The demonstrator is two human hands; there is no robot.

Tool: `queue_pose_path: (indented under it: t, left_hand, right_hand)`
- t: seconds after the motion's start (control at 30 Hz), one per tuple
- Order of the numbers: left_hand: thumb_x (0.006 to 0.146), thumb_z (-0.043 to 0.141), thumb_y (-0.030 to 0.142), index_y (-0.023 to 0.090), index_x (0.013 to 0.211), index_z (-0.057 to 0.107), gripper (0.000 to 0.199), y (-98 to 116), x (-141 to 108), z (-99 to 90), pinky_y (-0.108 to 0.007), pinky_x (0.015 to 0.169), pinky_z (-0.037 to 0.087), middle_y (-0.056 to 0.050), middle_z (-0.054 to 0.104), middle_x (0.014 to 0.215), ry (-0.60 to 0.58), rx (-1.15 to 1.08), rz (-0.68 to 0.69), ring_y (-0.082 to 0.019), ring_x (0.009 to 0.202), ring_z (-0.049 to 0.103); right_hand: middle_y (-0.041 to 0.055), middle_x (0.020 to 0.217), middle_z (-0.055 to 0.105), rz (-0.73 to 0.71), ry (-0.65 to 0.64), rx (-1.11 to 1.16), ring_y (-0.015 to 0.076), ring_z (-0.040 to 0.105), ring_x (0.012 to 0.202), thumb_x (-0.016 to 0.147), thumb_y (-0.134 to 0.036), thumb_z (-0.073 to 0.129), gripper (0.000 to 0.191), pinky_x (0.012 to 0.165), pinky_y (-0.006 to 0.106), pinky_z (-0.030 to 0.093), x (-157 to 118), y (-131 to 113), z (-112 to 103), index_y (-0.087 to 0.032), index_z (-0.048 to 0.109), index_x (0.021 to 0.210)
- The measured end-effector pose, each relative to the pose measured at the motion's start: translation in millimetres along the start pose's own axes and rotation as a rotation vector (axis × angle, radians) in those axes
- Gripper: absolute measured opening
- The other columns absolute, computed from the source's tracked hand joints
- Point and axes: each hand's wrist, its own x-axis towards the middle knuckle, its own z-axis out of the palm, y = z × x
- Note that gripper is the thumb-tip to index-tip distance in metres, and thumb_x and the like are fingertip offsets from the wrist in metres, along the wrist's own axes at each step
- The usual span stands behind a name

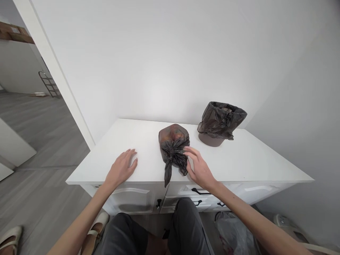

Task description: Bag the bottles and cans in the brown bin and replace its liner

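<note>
A black plastic bag (174,141), knotted at the front, lies on the white cabinet top (143,131). Rounded reddish-orange shapes show through its thin film, but I cannot tell what they are. The loose ends of the knot fan out, one hanging over the front edge. My right hand (198,168) is at the bag's right side with fingers curved and apart, the fingertips touching or very close to the plastic. To the left of the bag, my left hand (122,166) rests on the cabinet top, open with nothing in it.
A bin (211,140) lined with a black bag (221,118) stands at the back right, near the wall. Below are cabinet doors and drawers with black handles (200,192). Shoes (95,230) and a clear plastic bag (235,232) lie on the floor. A doorway opens at left.
</note>
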Motion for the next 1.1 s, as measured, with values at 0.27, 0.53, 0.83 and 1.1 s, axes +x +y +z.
queue_pose_path:
  t: [0.27, 0.53, 0.83, 1.1]
  left_hand:
    - [0.106, 0.041, 0.045, 0.020, 0.134, 0.061, 0.043, 9.1, 2.2, -2.4, -0.053, 0.120, 0.044, -0.014, 0.065, 0.147, 0.081, 0.049, 0.085, -0.033, 0.142, 0.056]
    - [0.103, 0.048, 0.016, 0.032, 0.144, 0.059, 0.046, 98.2, 31.1, 2.5, -0.057, 0.119, 0.042, -0.014, 0.051, 0.157, 0.273, 0.145, 0.429, -0.034, 0.147, 0.045]
    - [0.102, 0.062, 0.044, 0.022, 0.128, 0.069, 0.035, 110.1, 69.5, 27.6, -0.059, 0.116, 0.039, -0.017, 0.060, 0.147, 0.195, 0.159, 0.525, -0.039, 0.143, 0.043]
    - [0.103, 0.061, 0.046, 0.020, 0.137, 0.061, 0.043, 85.6, 66.2, 28.1, -0.052, 0.109, 0.039, -0.011, 0.073, 0.115, 0.068, 0.073, 0.464, -0.034, 0.123, 0.053]
  right_hand:
    - [0.0106, 0.118, 0.064, 0.530, 0.104, 0.324, 0.0208, 0.070, 0.091, 0.108, -0.032, 0.040, 0.026, 0.083, 0.039, 0.059, -29.4, 48.7, 28.5, -0.022, 0.057, 0.124]
    - [0.0078, 0.116, 0.054, 0.307, -0.156, 0.265, 0.0202, 0.063, 0.093, 0.101, -0.035, 0.059, 0.044, 0.086, 0.035, 0.059, -12.5, 30.9, 39.5, -0.027, 0.058, 0.144]
    - [0.0133, 0.121, 0.045, 0.371, -0.049, 0.120, 0.0307, 0.056, 0.111, 0.092, -0.033, 0.072, 0.028, 0.098, 0.048, 0.059, 4.0, 26.7, 57.4, -0.021, 0.070, 0.117]
    - [0.0109, 0.121, 0.043, 0.476, 0.083, 0.148, 0.0266, 0.059, 0.100, 0.097, -0.034, 0.066, 0.015, 0.092, 0.046, 0.059, 6.2, 28.7, 52.2, -0.022, 0.074, 0.099]
